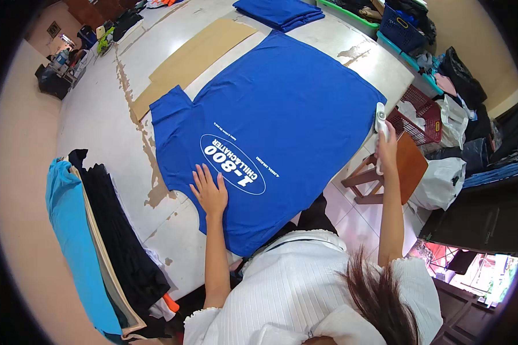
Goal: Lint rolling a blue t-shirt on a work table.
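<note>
A blue T-shirt [282, 98] with a white printed oval lies spread over the white tabletop [98, 121]. Its near right side reaches the table's edge. My left hand [211, 194] rests flat on the shirt beside the print, fingers spread. Out at the right, my right hand [388, 148] is closed around a slim white handheld device [380, 118] with a small round button. The device's upper end is at the shirt's right edge; whether it touches the cloth I cannot tell. Its exact kind is not clear.
Brown cardboard [195, 54] lies beyond the shirt, near folded blue cloth [279, 12]. Light blue garments [77, 236] and black garments [115, 230] are piled at the left. A wooden stool [408, 164], a dark red crate [414, 112] and a white plastic bag [443, 184] stand right.
</note>
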